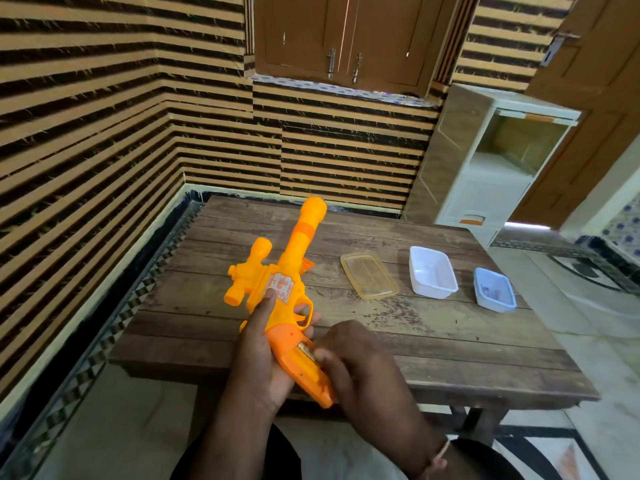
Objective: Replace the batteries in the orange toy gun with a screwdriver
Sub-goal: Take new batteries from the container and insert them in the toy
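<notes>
Your work surface: one dark wooden plank table (415, 341). On it you have a yellowish clear lid (369, 276), an empty white tub (432, 272), and a lidded pale blue container (494, 289), set well apart.

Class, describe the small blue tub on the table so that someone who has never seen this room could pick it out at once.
Start at the wooden table and look along its right side, where three plastic pieces lie in a row. The blue tub is the rightmost, beside the empty white tub. It alone is pale blue and holds small items, unlike the flat yellowish lid.
</notes>
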### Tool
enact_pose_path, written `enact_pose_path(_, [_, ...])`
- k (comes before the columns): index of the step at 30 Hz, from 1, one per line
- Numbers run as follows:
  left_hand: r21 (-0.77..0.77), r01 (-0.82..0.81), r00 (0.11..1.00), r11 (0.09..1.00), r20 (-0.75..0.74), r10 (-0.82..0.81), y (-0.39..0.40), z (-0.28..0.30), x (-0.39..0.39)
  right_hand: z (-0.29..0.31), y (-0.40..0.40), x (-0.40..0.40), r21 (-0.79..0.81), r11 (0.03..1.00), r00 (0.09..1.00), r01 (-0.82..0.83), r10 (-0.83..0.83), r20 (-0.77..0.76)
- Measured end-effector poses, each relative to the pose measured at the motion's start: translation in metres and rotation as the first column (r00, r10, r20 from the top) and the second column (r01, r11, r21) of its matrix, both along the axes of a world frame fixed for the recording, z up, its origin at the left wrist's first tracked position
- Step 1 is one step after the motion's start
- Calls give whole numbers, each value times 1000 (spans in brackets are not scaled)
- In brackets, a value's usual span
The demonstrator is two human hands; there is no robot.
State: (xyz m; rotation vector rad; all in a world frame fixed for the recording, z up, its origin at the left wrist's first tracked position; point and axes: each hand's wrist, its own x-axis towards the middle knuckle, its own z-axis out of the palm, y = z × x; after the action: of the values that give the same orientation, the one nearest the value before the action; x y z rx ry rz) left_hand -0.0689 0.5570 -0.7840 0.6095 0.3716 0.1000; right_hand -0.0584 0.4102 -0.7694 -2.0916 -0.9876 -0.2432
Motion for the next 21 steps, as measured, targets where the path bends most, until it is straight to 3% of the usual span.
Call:
enact_pose_path(1, [14, -58, 998, 998, -4, 58, 1, 1, 1, 6, 0, 1, 197, 973, 972, 124, -80, -220])
enact_pose_path(2, [19, -108, 994, 994, -8, 108, 2, 2, 0, 12, -1, 5, 348, 877, 847, 332, -114, -520])
enact_pose_path(3, [20, -145, 989, 989, -5, 145, 3, 3, 0, 15, -4, 10, 402, 747, 615, 529, -11, -788])
enact_pose_path(4, [15, -169, 986, 985, 2, 169, 3, 4, 0, 17, -6, 14, 374, 637, 352, 674, 168, -921])
enact_pose_path(5, [2, -185, 983, 983, 6, 185, 4, 3, 0, 19, -9, 18, 324, 561, 153, 761, 330, -931])
enact_pose_path(6, [-15, -196, 981, 980, 5, 196, 4, 4, 0, 21, -13, 21, 296, 510, 41, 807, 452, -891])
enact_pose_path(7, [-27, -205, 979, 978, 4, 205, 3, 5, 0, 23, -15, 20, 293, 485, -4, 824, 522, -853])
enact_pose_path(17, [-15, -208, 978, 978, -29, 208, 2, 3, 2, 31, -2, 7, 458, 438, 95, 774, 634, -768])
enact_pose_path(21, [-12, -215, 976, 977, -29, 214, 2, 2, 2, 38, -1, -1, 474, 509, 86, 719, 611, -787])
